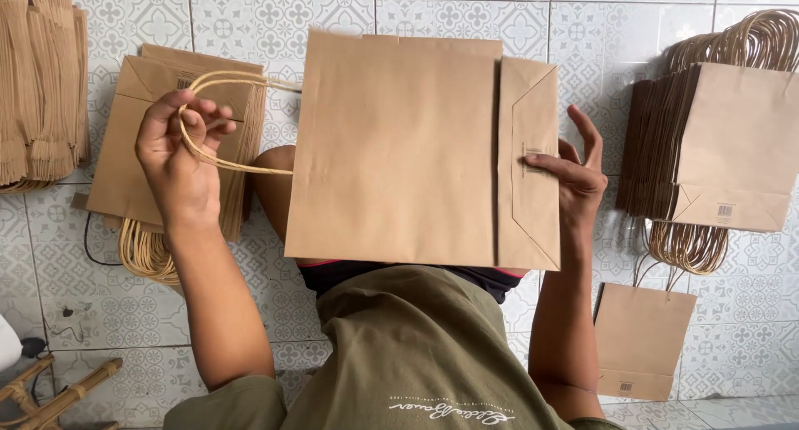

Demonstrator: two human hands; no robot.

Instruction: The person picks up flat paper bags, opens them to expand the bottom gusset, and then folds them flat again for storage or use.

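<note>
A flat brown paper bag (pixel 399 151) is lying across the person's lap in the middle, its folded bottom flap pointing right. The left hand (pixel 179 159) is sitting left of it, gripping its twisted paper cord handle (pixel 233 165); the right hand (pixel 574 176) is touching its right end. A stack of flat brown paper bags (pixel 137 151) is lying on the patterned tiled floor (pixel 100 288) behind the left hand, another tall stack of brown paper bags (pixel 716 147) is lying far right, and 1 single small brown paper bag (pixel 641 338) is lying near right.
</note>
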